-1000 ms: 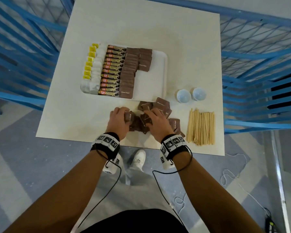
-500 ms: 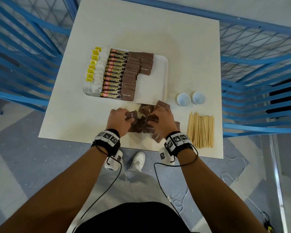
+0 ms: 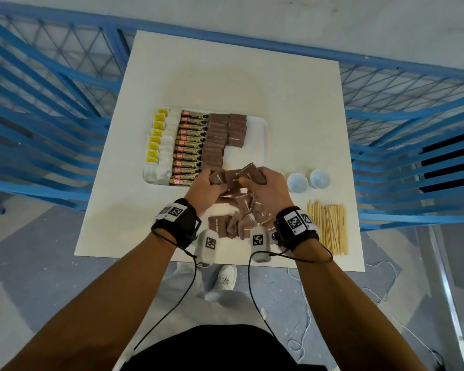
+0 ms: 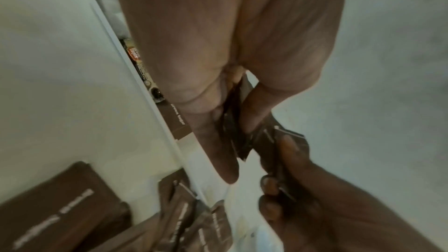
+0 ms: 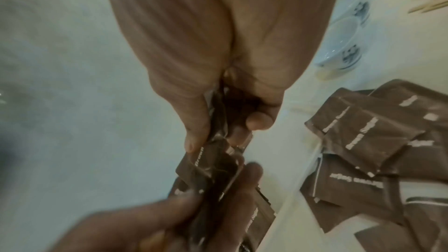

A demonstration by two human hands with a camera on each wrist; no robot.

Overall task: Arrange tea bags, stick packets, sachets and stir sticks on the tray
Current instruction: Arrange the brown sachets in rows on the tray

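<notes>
Both our hands have come up off the table since a moment ago, lifting a bunch of sachets with them. From the head view, our left hand (image 3: pixel 202 187) and right hand (image 3: pixel 265 187) each grasp the held brown sachets (image 3: pixel 236 176) between them, just above the near edge of the white tray (image 3: pixel 257 145). Beyond the grip, the tray holds four rows: tea bags (image 3: pixel 162 148) with about eight yellow tags, twelve or so stick packets (image 3: pixel 189 148), one long column of brown sachets (image 3: pixel 212 145) and a shorter one of about four. Below our wrists a loose pile of sachets (image 3: pixel 241 218) lies on the table (image 3: pixel 225 76); we cannot count it. Right of the grip stand two small cups (image 3: pixel 307 180), with stir sticks (image 3: pixel 327 226) bundled nearer us.

From the left wrist, our left fingers (image 4: pixel 213 137) pinch dark sachets, the other hand holding their far end.

From the right wrist, our right thumb and fingers (image 5: pixel 196 127) clamp the bunch likewise; loose sachets lie to the right.
</notes>
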